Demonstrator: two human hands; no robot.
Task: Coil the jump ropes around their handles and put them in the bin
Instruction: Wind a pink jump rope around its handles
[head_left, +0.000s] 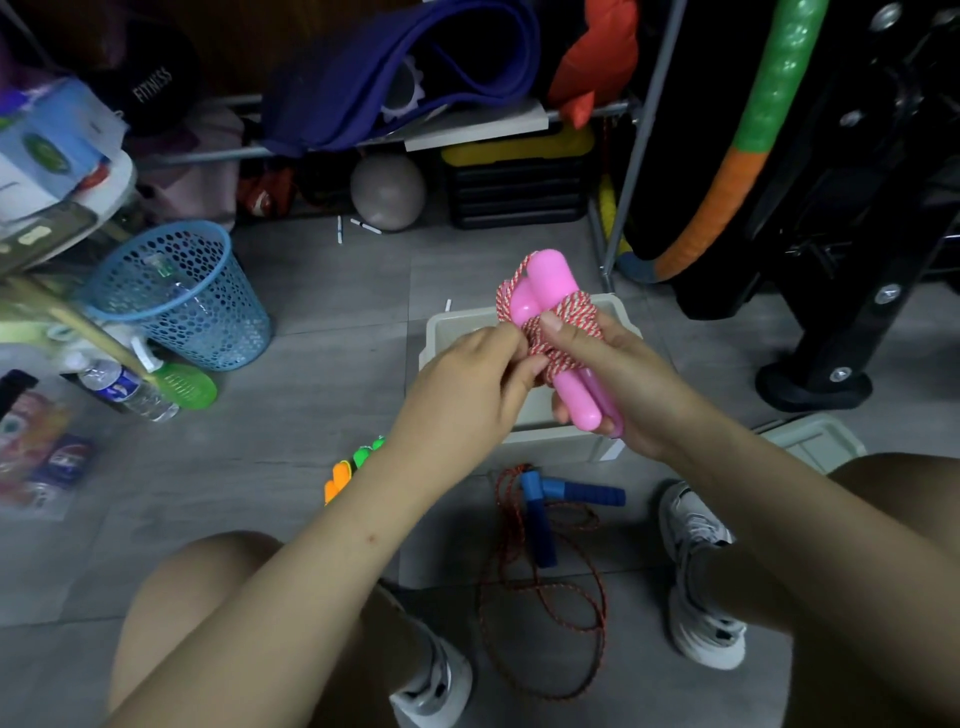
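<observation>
I hold a pink-handled jump rope (540, 296) above a white bin (441, 332). Its red-and-white cord is coiled around the two handles. My right hand (613, 384) grips the handles and coil, thumb pressed on the cord. My left hand (472, 384) pinches the cord at the left side of the coil. A second jump rope with blue handles (545, 499) lies on the floor between my feet, its red cord (540, 603) spread loose. Orange and green handles (353, 467) of a third rope peek out beside my left forearm.
A blue mesh basket (182, 296) stands at the left with a water bottle (130, 389) and a green spray bottle beside it. A metal rack (634, 156) with mats, a grey ball (387, 192) and a black-yellow toolbox sits behind. A white lid (815, 441) lies at the right.
</observation>
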